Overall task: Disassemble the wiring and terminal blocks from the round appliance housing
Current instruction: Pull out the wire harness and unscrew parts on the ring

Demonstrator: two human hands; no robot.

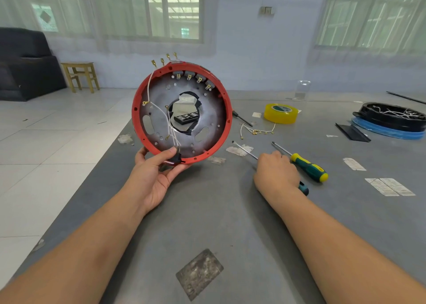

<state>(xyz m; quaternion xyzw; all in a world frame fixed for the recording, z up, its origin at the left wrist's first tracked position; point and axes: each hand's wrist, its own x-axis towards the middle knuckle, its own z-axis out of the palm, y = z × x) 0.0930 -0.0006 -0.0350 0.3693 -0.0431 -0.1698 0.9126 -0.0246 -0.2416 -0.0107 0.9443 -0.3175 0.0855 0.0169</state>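
An informal repair workspace set up in a plain room. A grey tabletop [207,211] carries screwdrivers [309,166], a roll of yellow tape [280,113], loose wire leads [258,130] and a black appliance part [391,117]. Tiled floor [46,142], a dark sofa [25,64], a wooden stool [79,74] and curtained windows [161,11] suggest a converted living space.

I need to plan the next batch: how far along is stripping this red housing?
Partly done: a loose wire harness already lies on the table. In hand: the left hand holds the red housing upright, and the right hand grips a screwdriver on the table. Left: white wires and four terminal blocks remain inside the housing.
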